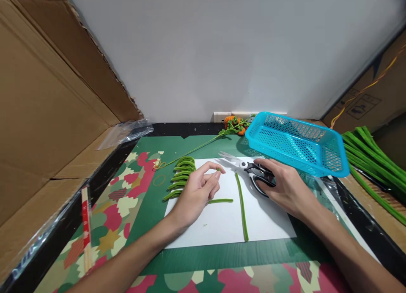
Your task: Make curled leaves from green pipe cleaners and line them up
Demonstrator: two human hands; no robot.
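My right hand (285, 185) is wrapped round the black and grey handles of the scissors (233, 158). Their blades point left and stand slightly apart above a white sheet of paper (218, 229). Just left of the blades, my left hand (199, 189) is closed in a pinch, with a small bit of green pipe cleaner (218, 169) showing at the fingertips. A long green pipe cleaner (241, 206) lies between my hands on the paper. Another short pipe cleaner (223, 201) is partly hidden by my left hand. Several bent green pipe cleaners (180, 174) lie in a row at the paper's left edge.
A blue plastic basket (336, 157) stands at the back right. Long green pipe cleaners (374, 157) are bundled beyond it. An orange flower (233, 123) with a green stem lies along the back. Cardboard (47, 86) walls the left side; a red-and-cream strip (85, 225) lies beside it.
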